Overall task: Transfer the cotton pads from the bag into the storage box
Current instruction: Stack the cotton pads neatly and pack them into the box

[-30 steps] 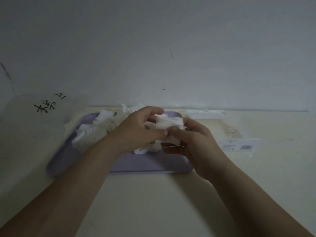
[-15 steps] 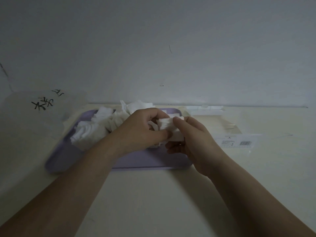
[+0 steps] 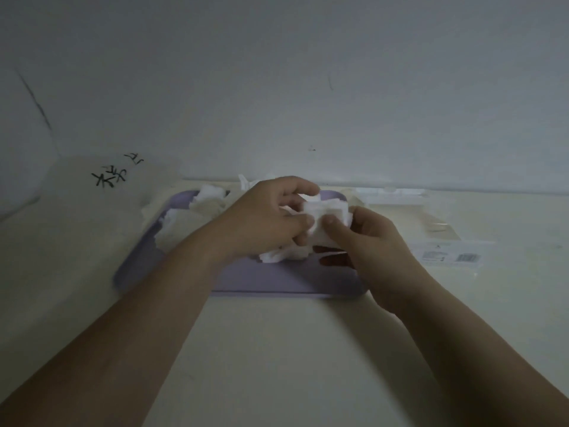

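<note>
Two hands on one small stack of cotton pads (image 3: pixel 327 211), frame centre, above the purple tray (image 3: pixel 277 285). I see left hand (image 3: pixel 261 223) and right hand (image 3: pixel 375 245) both pinching it. Risk: thin pads slip apart and scatter onto the table (image 3: pixel 277 349).

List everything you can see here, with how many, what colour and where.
Rectangular plastic tray: one, lilac, table centre.
Loose cotton pads: many, white, heaped on the tray.
Stack of cotton pads: one, white, between both hands.
Clear plastic item with barcode label: one, transparent, right of tray; bag or box unclear.
Translucent plastic with black handwriting: one, whitish, left of tray.
Table: one, cream, underneath.
Left hand: one, pinching the stack.
Right hand: one, pinching the stack.
</note>
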{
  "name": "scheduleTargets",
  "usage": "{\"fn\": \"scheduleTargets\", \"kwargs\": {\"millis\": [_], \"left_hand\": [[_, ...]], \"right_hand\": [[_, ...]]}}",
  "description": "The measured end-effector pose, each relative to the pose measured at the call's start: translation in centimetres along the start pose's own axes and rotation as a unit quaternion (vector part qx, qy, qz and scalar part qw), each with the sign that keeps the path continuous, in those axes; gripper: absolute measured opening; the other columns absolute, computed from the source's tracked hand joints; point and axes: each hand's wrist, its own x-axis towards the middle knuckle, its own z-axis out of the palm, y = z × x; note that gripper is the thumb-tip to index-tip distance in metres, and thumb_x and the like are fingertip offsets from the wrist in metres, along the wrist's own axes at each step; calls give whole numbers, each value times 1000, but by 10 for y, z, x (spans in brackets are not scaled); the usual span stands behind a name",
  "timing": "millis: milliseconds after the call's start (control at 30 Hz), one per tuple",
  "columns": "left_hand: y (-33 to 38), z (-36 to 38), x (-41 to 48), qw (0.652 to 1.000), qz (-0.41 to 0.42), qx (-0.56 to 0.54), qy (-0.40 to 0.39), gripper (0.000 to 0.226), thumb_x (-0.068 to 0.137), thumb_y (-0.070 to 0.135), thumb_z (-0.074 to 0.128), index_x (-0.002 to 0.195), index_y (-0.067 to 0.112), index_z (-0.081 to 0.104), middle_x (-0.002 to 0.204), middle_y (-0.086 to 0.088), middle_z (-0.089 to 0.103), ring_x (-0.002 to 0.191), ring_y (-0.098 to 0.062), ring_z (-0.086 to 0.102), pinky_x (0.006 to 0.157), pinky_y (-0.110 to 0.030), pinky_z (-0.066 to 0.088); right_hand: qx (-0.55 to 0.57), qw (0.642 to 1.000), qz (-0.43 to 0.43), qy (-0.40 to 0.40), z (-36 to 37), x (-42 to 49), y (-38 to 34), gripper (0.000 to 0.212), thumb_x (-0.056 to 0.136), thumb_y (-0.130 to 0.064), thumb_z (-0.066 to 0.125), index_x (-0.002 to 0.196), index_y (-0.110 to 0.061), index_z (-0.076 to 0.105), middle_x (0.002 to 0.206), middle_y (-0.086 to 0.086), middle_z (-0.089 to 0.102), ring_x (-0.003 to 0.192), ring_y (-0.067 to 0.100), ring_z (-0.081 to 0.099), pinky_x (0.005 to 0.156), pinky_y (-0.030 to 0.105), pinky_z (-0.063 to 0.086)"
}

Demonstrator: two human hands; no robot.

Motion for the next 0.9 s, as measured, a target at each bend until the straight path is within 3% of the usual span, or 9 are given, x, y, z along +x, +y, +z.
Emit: {"fn": "scheduleTargets", "kwargs": {"millis": [67, 167, 267, 333, 433, 533, 600, 767, 900], "left_hand": [[-4, -14, 3, 997, -8, 56, 49, 28, 95, 12, 68, 119, 26, 68, 104, 5, 73, 69, -15, 76, 59, -29, 56], [-10, -31, 5, 969, -12, 240, 61, 13, 87, 31, 79, 98, 30, 72, 85, 9, 72, 68, -8, 70, 63, -21, 50], [-12, -24, -1, 938, -47, 343, -27, 45, 71, 55, 88, 102, 30, 67, 90, 10, 70, 79, -8, 67, 70, -26, 52], [-18, -13, -2, 921, -26, 387, -42, 61, 64, 58, 89, 112, 28, 65, 101, 8, 62, 88, -14, 63, 79, -32, 54], [-32, 2, 4, 917, 22, 397, -12, 60, 67, 52, 83, 118, 27, 65, 107, 3, 55, 91, -22, 63, 80, -37, 54], [-36, 7, 8, 944, 45, 321, 63, 41, 82, 58, 71, 109, 27, 68, 101, 6, 59, 86, -17, 63, 80, -34, 53], [-38, 5, 11, 936, 69, 327, 113, 29, 91, 50, 68, 105, 25, 69, 103, 4, 60, 86, -21, 64, 81, -38, 53], [-45, 5, 10, 923, 33, 382, 28, 50, 83, 51, 75, 123, 23, 65, 120, 2, 52, 102, -23, 63, 87, -39, 53], [-45, 9, 9, 911, 61, 405, 57, 26, 95, 41, 61, 109, 20, 65, 110, -2, 57, 96, -29, 64, 79, -43, 53]], "right_hand": [[4, 999, 0, 50, 2, 3, 4, 15, 105, -19, 62, 112, -8, 70, 99, 11, 79, 82, 29, 80, 70, 40, 65], [10, 996, 5, 91, 4, 7, 8, 16, 107, -24, 58, 112, -10, 64, 95, 16, 76, 70, 33, 77, 63, 41, 63], [-9, 995, 3, 101, 8, 8, 14, 17, 108, -26, 55, 112, -10, 59, 93, 15, 75, 67, 31, 77, 65, 44, 65], [-13, 995, -1, 101, 10, 9, 15, 19, 109, -25, 54, 115, -8, 58, 99, 13, 75, 74, 27, 79, 68, 44, 66], [30, 994, -7, 105, 9, 11, 16, 16, 110, -23, 51, 114, -9, 57, 110, 15, 74, 83, 28, 81, 71, 38, 65], [52, 990, -10, 128, 7, 14, 17, 13, 110, -21, 50, 111, -10, 56, 113, 19, 72, 87, 30, 80, 74, 39, 65], [48, 989, -12, 139, 6, 15, 19, 13, 110, -22, 50, 111, -11, 56, 114, 17, 72, 89, 29, 80, 74, 39, 65], [53, 989, -13, 134, 6, 17, 21, 17, 110, -22, 50, 118, -9, 58, 114, 15, 73, 88, 28, 80, 74, 39, 65], [42, 992, -13, 122, 5, 16, 21, 18, 110, -20, 50, 120, -9, 59, 108, 13, 76, 82, 30, 80, 71, 36, 65]]}}
